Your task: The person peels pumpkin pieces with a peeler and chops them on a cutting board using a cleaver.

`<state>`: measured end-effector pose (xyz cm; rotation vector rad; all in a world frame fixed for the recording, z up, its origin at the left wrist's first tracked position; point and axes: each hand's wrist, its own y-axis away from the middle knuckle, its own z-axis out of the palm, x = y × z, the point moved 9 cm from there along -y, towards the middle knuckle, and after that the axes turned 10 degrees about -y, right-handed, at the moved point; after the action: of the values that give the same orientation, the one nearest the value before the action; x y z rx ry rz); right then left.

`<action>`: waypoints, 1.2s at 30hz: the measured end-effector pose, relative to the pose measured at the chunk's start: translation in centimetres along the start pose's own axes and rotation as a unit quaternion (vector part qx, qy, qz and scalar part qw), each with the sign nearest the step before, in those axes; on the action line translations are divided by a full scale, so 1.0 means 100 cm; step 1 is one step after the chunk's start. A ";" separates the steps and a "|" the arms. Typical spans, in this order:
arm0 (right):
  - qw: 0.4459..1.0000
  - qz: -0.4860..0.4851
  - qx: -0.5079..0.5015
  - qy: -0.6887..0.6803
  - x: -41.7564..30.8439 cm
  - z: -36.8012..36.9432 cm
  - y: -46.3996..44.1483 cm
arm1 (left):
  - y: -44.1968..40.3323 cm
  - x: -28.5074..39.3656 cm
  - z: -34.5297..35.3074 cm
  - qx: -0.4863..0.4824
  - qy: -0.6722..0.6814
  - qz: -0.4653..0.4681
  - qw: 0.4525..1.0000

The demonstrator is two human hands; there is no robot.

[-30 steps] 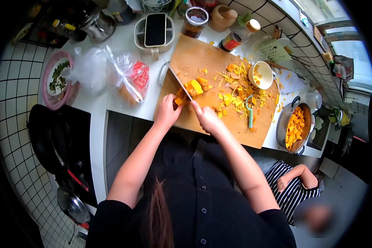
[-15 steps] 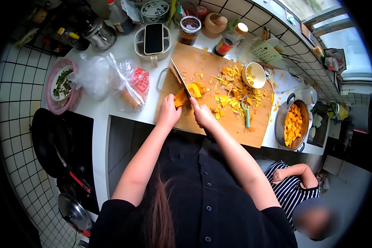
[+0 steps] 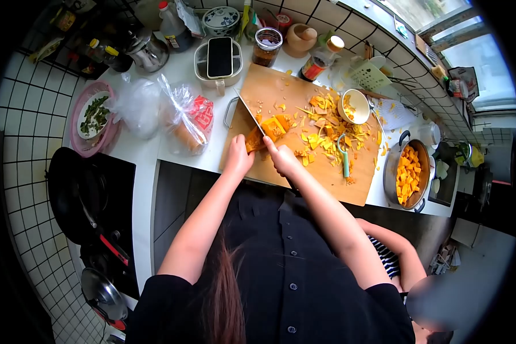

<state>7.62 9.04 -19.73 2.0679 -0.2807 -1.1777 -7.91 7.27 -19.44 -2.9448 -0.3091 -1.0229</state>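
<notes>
A white tabletop (image 3: pixel 146 151), bordered by tiled walls (image 3: pixel 31 132) and a window (image 3: pixel 481 69), is occupied by one cutting board (image 3: pixel 278 83). Two plastic bags (image 3: pixel 140 109) are set left of the board, one phone (image 3: pixel 219 57) is rested on a container beyond its far left corner, and one pot (image 3: pixel 390 178), filled with orange cubes too many to count, is placed right of it. One bowl (image 3: pixel 362 106) is stood by the board's far right corner, and one peeler (image 3: pixel 345 161) is laid among peelings (image 3: pixel 324 107) on its right half. On the board's left part, pumpkin (image 3: pixel 275 127) is crossed by one knife (image 3: pixel 250 112), its long axis slanted and its tip pointed away and leftward, to the board's left edge; the pumpkin is angled from near left to far right. The pumpkin's near end is gripped by the left hand (image 3: pixel 238 155), fingers curled; the knife's handle is clasped in the right hand (image 3: pixel 282 159).
</notes>
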 end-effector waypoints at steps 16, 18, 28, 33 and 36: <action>0.929 -0.015 0.120 -0.351 0.034 -0.131 0.132 | -0.006 0.010 0.004 -0.113 -0.093 -0.041 0.988; 0.911 -0.025 0.179 -0.372 0.056 -0.159 0.143 | -0.010 0.012 0.005 -0.104 -0.119 -0.043 0.986; 0.900 0.010 0.393 -0.186 0.179 -0.261 0.150 | -0.013 0.002 0.002 -0.074 -0.066 -0.116 0.988; 0.908 0.012 0.418 -0.004 0.192 -0.281 0.138 | 0.003 0.006 -0.008 -0.031 -0.040 -0.151 0.987; 0.901 0.010 0.428 0.064 0.189 -0.282 0.131 | 0.004 0.000 -0.002 0.003 -0.029 -0.130 0.991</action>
<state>43.19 3.80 -14.30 2.8623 -0.8801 -0.9790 -7.99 6.88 -19.31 -2.9898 -0.7115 -0.9553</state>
